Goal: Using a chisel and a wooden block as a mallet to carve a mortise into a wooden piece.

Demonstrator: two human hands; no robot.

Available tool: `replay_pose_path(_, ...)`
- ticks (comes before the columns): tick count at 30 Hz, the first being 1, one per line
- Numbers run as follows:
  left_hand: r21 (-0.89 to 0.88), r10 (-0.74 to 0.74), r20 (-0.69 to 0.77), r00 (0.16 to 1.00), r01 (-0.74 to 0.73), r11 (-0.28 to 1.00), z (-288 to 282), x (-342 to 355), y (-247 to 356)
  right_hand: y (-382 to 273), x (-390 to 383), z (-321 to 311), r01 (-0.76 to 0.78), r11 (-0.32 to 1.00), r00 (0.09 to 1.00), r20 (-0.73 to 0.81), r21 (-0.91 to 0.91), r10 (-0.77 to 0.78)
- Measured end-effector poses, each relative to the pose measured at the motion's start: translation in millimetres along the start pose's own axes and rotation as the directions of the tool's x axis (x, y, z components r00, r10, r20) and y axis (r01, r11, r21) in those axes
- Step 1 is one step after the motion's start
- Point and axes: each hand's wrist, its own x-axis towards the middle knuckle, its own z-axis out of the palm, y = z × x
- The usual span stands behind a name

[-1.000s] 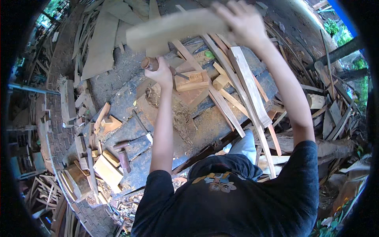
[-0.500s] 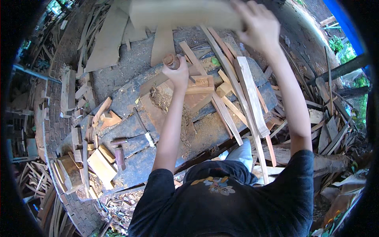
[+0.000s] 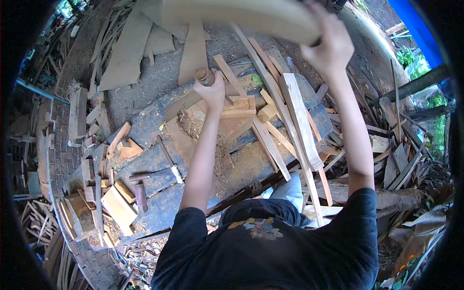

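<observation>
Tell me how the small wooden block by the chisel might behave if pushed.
The wooden block is probably stiff, since it looks like solid timber. Its flat, squared faces suggest sliding rather than rolling. It could shift fairly easily, as no clamp shows on it.

My left hand [image 3: 212,93] grips a chisel [image 3: 205,76], its blade at a carved block [image 3: 240,113]. My right hand [image 3: 334,46] holds a long, blurred piece of wood [image 3: 241,14]. Planks [image 3: 302,121] lie across the bench [image 3: 164,205].

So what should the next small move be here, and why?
Probably bring the long wooden piece in the right hand down on the chisel: the piece is raised clear of it, while the left hand grips the chisel with its blade at the carved block.
</observation>
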Motion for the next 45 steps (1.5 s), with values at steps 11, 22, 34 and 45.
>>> replay_pose_path(11,0.005,-0.051,0.003,0.999,0.051,0.999,-6,6,-29,-19,-46,10,0.256,0.965,0.902,0.345,0.051,-0.258)
replay_pose_path(22,0.053,-0.027,0.007,1.0,0.027,0.998,9,-2,9,-14,-23,-21,-0.51,0.739,0.835,0.462,0.44,0.301)
replay_pose_path(34,0.049,0.019,0.003,1.0,-0.019,0.999,10,-3,5,-40,-4,-29,-0.737,0.138,0.649,0.637,0.661,0.417)
replay_pose_path(45,0.101,0.017,0.082,0.997,-0.025,0.995,12,-5,16,-63,-36,-21,-0.716,-0.588,0.428,0.902,0.376,0.055)
